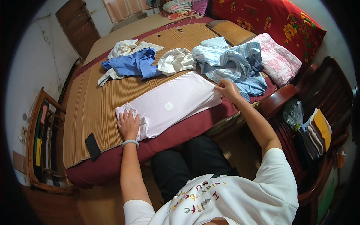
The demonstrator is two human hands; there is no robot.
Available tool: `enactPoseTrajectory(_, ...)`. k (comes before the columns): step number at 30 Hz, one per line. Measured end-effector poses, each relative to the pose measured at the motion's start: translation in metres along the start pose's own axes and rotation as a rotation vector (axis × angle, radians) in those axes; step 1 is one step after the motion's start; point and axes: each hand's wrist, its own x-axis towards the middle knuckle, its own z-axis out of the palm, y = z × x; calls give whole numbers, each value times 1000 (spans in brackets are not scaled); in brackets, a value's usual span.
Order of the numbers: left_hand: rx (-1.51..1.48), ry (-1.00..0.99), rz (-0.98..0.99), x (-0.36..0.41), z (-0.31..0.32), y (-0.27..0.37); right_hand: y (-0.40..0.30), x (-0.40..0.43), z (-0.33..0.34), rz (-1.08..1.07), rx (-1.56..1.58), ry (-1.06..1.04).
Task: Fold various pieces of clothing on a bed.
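A pale pink garment (pixel 180 98) lies folded into a long strip along the near edge of the bed, with a small white printed patch near its middle. My left hand (pixel 128 123) rests flat, fingers spread, on its bunched left end. At the opposite end, my right hand (pixel 228 89) pinches the garment's right edge between thumb and fingers. Just behind it lie a crumpled white cloth (pixel 177 61) and a heap of light-blue striped fabric (pixel 230 59). A blue garment (pixel 132 63) is crumpled farther left.
A black phone (pixel 92 146) lies at the left on the bamboo mat (pixel 92 112). Pink floral cloth (pixel 277 57) sits right of the heap. A dark wooden chair (pixel 281 135) beside the bed holds folded clothes (pixel 316 135) and a plastic bag (pixel 293 114).
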Motion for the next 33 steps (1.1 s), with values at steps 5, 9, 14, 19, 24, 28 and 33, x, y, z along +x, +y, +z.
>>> enactPoseTrajectory(5, -8, -8, -13, -1, 0, -3, -6, 5, 6, 164, 339, -55)
enactPoseTrajectory(9, -14, -9, -8, 0, 0, 4, 28, 19, 14, -12, 653, -8)
enactPoseTrajectory(14, 8, -6, -6, -1, 0, 0, 53, -1, 15, 43, 384, -23)
enactPoseTrajectory(19, 13, -9, -8, 1, 0, 1, 57, -22, 12, 50, 200, 10)
enactPoseTrajectory(24, 4, -32, -22, 0, -2, 1, 39, -26, 14, 34, 35, -7)
enactPoseTrajectory(28, -21, -26, -17, 0, -2, 3, 47, -21, 11, 25, -67, -4)
enactPoseTrajectory(33, -7, -30, -24, -1, -3, 1, 47, -23, 2, 116, -59, -87)
